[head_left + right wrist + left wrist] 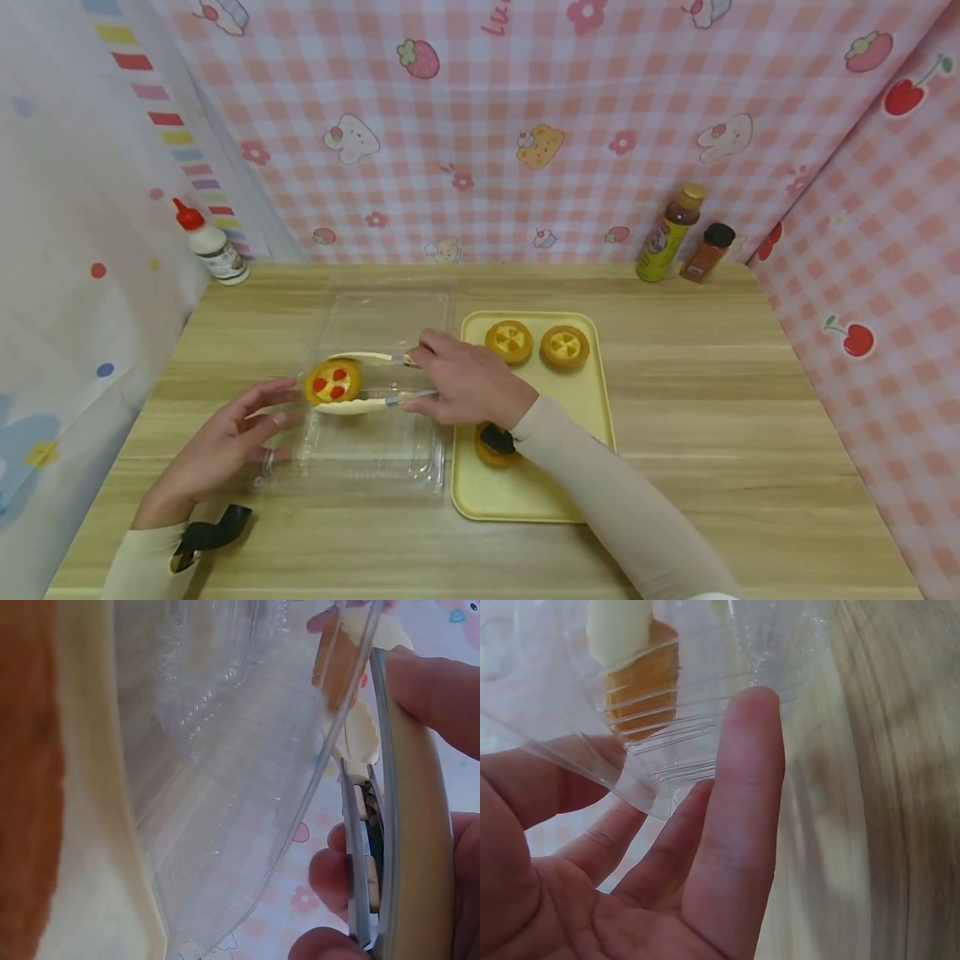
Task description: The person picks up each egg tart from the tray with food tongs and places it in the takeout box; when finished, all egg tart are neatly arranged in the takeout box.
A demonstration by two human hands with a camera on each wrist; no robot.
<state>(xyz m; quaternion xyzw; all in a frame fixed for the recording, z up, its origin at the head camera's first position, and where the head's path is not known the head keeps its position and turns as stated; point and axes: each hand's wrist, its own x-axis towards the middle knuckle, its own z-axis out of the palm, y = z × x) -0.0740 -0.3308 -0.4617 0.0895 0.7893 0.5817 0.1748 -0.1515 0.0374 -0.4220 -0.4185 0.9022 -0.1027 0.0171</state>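
Observation:
My right hand grips a pair of metal tongs with cream-coloured tips. Between those tips sits a round golden tart with red pieces on top, over the left part of a clear plastic container. Whether the tart touches the container floor cannot be told. At the container's left side, my left hand has its fingers spread, and in its wrist view a fingertip touches the clear wall. The container's lid stands open behind.
A yellow tray lies right of the container, bearing tarts with yellow tops and one partly hidden under my right wrist. At the back stand a white bottle, a yellow-labelled bottle and a black-capped jar.

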